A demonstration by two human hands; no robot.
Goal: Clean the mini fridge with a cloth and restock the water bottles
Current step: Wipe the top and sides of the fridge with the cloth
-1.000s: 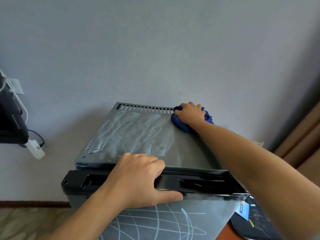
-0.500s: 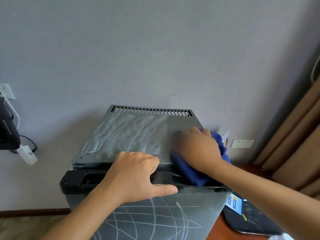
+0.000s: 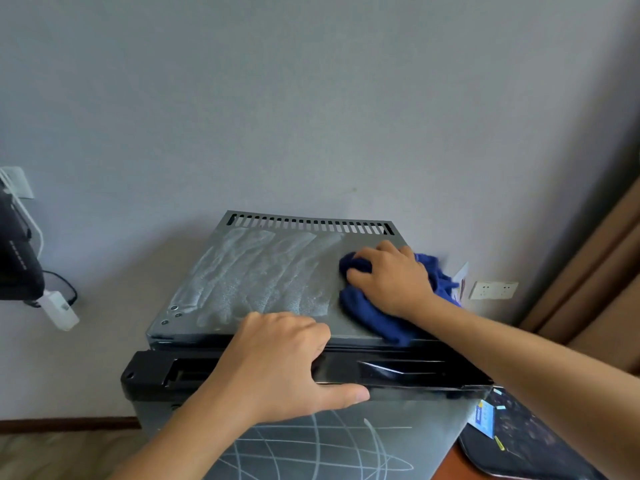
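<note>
Grey wall (image 3: 311, 98) behind mini fridge (image 3: 249, 289), streaked damp top, right hand (image 3: 393, 280) fingers curled, gripping blue cloth (image 3: 374, 317) at top's right side, left hand (image 3: 277, 365) fingers bent over black door edge, thumb extended.

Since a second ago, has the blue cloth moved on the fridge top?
Yes. The blue cloth under the right hand sat by the vent slots, slid to the front edge, and now lies between them.

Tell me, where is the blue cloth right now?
The blue cloth lies on the right part of the mini fridge's top, under the right hand.
</note>
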